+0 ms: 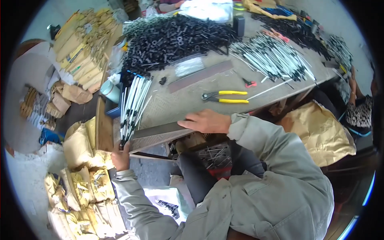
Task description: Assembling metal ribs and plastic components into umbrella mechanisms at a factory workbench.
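My left hand (121, 157) is at the near left corner of the table, thumb and fingers closed around the lower ends of a bundle of thin white rods (135, 96) with black ends. The bundle lies slanting away from me on the tabletop. Along the near edge of the table is a dark flat strip (156, 130). My right hand (206, 121) rests palm down over the right end of that strip, fingers stretched to the left and apart. Just beyond it lie yellow-handled pliers (226, 97), touched by neither hand.
A large heap of black tubular parts (176, 40) covers the table's back. White rods (276, 56) are piled at right, near a red-handled tool (250, 84). A brown flat bar (200, 76) and a clear bag (189, 66) lie mid-table. Paper packages (80, 146) stand at left.
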`<state>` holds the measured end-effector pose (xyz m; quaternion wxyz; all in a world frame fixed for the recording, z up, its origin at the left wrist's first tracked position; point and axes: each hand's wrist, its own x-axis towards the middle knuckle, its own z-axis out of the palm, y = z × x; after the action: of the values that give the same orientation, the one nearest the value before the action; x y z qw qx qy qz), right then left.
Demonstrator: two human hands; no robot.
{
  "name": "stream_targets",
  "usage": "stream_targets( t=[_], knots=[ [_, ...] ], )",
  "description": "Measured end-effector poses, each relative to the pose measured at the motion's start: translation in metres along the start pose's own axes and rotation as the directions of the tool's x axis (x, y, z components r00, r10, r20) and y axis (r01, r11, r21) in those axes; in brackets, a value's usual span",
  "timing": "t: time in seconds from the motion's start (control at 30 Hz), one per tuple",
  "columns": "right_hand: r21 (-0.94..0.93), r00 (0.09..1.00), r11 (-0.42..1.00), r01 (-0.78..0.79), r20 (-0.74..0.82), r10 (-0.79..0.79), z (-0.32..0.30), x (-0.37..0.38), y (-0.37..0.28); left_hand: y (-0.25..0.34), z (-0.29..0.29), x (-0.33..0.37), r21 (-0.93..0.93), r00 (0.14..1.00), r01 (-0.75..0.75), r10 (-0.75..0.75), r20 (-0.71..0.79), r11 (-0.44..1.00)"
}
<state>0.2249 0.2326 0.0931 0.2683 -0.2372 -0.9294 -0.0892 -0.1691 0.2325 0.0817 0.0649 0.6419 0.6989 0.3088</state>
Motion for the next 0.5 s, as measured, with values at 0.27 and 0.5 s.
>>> stream_targets(
  t=[0.27, 0.5],
  knots=[
    [0.031, 0.983, 0.991, -0.128, -0.132, 0.131, -0.062, -0.018, -0.022, 0.098, -0.016, -0.046, 0.259, 0.786, -0.405, 0.479, -0.392, 0.877],
    [0.583, 0.907, 0.744, -0.326, -0.028, 0.42, -0.069, 0.0, -0.053, 0.159, -0.001, -0.076, 0.455, 0.506, -0.733, 0.852, -0.131, 0.506]
  ],
)
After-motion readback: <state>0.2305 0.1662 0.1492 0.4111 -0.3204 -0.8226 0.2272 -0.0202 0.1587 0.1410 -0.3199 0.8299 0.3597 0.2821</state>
